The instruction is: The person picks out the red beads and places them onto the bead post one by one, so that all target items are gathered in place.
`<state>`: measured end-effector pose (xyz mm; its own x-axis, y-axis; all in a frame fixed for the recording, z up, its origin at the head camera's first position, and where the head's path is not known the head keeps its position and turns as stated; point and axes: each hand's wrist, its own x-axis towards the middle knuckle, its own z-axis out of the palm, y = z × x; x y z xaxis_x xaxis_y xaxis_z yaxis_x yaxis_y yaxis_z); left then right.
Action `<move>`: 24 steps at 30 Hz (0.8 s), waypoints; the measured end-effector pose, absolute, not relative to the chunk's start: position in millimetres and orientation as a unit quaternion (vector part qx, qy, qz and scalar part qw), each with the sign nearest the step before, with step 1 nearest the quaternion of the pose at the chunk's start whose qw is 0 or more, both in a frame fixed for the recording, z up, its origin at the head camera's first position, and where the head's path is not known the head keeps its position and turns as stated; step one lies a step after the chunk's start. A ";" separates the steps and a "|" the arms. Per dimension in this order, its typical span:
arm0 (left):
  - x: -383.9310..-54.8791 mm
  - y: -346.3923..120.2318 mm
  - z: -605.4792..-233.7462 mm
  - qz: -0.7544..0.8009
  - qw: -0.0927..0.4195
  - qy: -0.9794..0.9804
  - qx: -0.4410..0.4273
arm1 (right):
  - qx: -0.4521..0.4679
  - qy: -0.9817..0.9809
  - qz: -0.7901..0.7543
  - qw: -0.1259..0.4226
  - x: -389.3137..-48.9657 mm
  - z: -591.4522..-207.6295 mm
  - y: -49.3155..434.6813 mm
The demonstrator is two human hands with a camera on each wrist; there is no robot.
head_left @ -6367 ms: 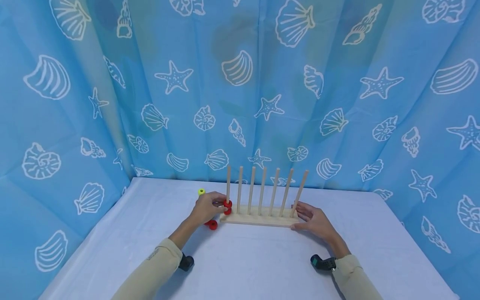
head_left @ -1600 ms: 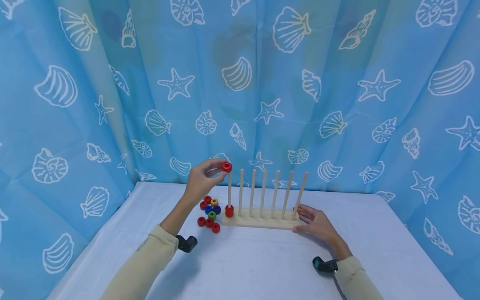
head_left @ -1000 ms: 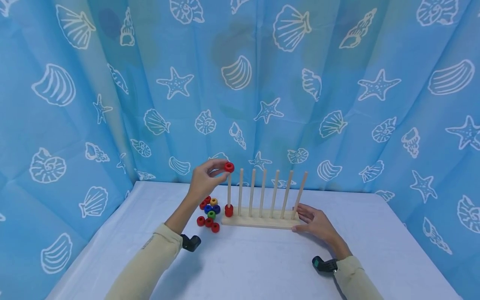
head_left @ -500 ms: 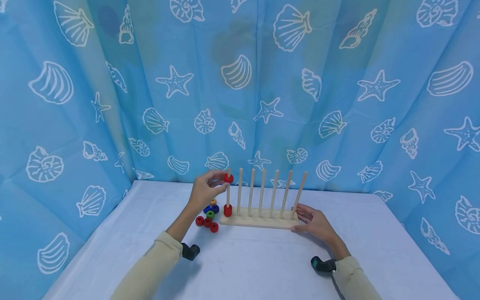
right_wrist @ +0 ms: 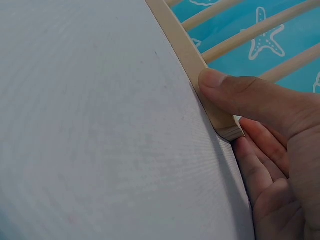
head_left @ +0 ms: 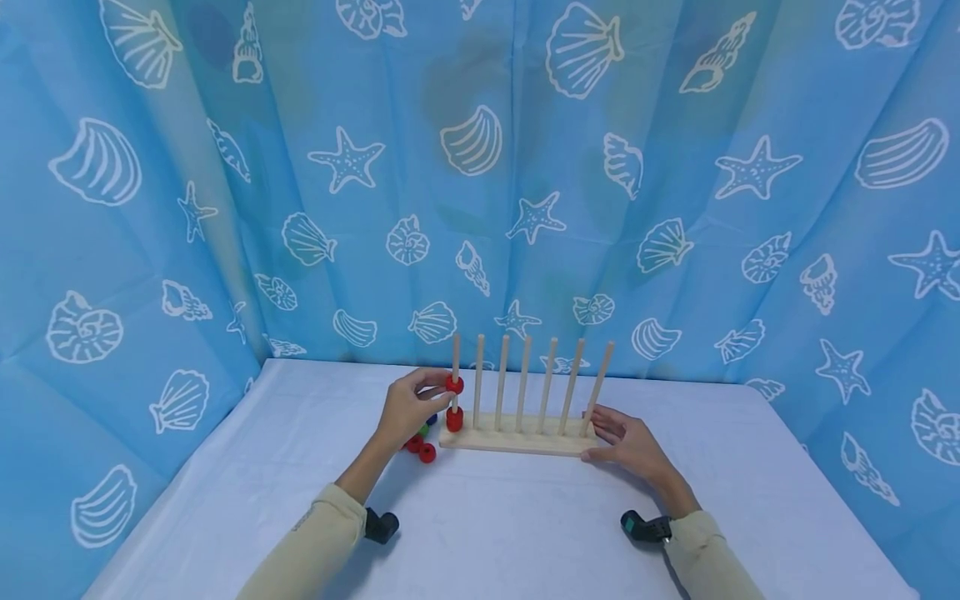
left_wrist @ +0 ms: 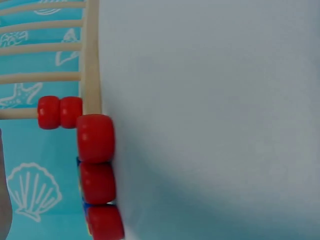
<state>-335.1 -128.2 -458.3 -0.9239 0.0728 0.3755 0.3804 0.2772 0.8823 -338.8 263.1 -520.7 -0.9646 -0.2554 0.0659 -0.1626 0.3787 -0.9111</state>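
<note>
White-covered table (head_left: 510, 525), shell-printed blue curtain (head_left: 420, 183); left hand (head_left: 408, 407) pinches red bead (head_left: 455, 384), right hand (head_left: 630, 443) grips wooden rack (head_left: 517, 441)

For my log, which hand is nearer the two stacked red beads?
Left hand, above and left of the stacked red beads; right hand holds the rack at its opposite end.

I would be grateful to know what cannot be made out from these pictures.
- Head view: how many loose beads there are; the left hand blocks part of the group.
- Left wrist view: the pinched red bead, out of frame.
- Left wrist view: what lies behind the three front red beads, which leave only blue and yellow slivers showing.
- Right wrist view: the tops of the pegs, cut off by the frame's edges.
</note>
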 end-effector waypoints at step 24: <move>-332.6 -129.3 -478.7 -0.532 0.080 -0.837 -0.103 | -0.129 0.827 -0.545 0.042 -340.4 -522.0 264.1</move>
<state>-332.6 -129.3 -478.7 -0.9663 0.0871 0.2421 0.2562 0.4135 0.8737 -340.4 264.1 -522.0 -0.9633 -0.2589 0.0710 -0.1673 0.3718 -0.9131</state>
